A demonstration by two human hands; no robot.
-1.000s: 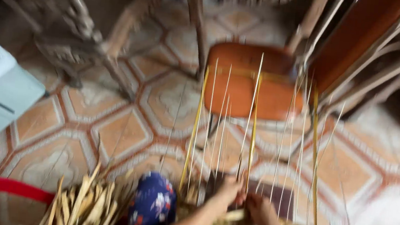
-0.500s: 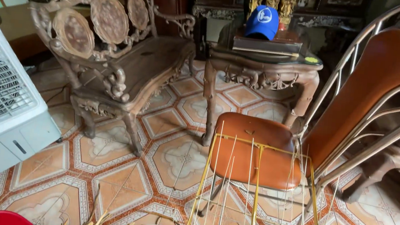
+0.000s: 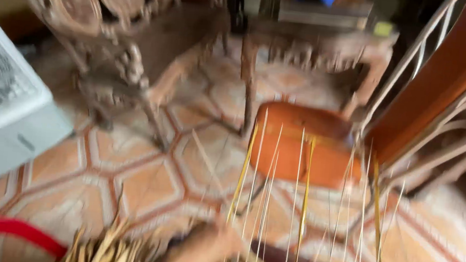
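The whole view is blurred by motion, so only the coarse layout holds. Your left hand (image 3: 207, 247) comes up from the near edge at the middle, reaching in among a stand of thin upright bamboo strips (image 3: 302, 212) that rise pale yellow from the near edge. The hand sits at the left side of the stand, touching or just beside the nearest strips; whether your fingers grip one or lie loose, you cannot tell through the blur. Your right hand is out of view.

Just left of the hand, a loose heap of short split bamboo pieces (image 3: 110, 250) lies at the near edge, and further left the curved rim of a red basin (image 3: 1, 228) shows. Behind the strips stands an orange-seated chair (image 3: 300, 146) with a metal frame, its back leaning off to the far right. A white box fan (image 3: 2, 97) stands at the left. At the far side are a carved wooden bench (image 3: 122, 40) and a carved wooden table (image 3: 315, 42), all on a patterned tile floor (image 3: 143, 179).
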